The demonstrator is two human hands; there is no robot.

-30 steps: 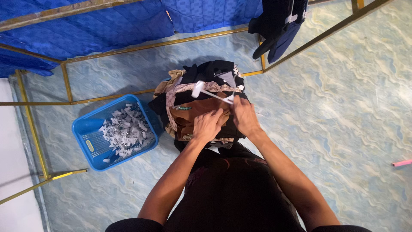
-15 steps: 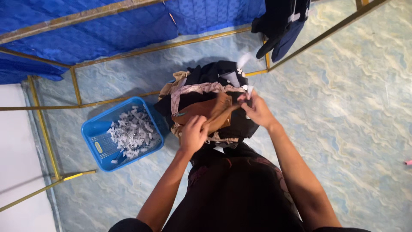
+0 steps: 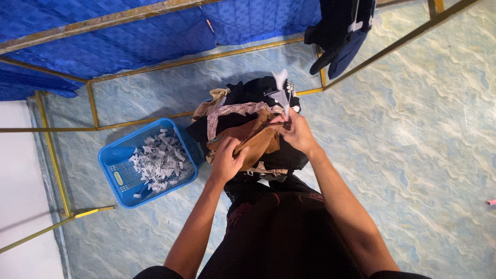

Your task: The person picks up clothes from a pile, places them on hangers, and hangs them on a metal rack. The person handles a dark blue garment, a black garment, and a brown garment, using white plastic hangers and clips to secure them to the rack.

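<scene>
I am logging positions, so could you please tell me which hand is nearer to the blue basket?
Left. The left hand grips brown cloth just right of the blue basket; the right hand is farther right.

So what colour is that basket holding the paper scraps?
Bright blue basket, clearest in the head view.

Marbled blue floor [image 3: 413, 155], yellow metal frame [image 3: 93, 111] (blue quilted cloth [image 3: 129, 41] behind).
</scene>
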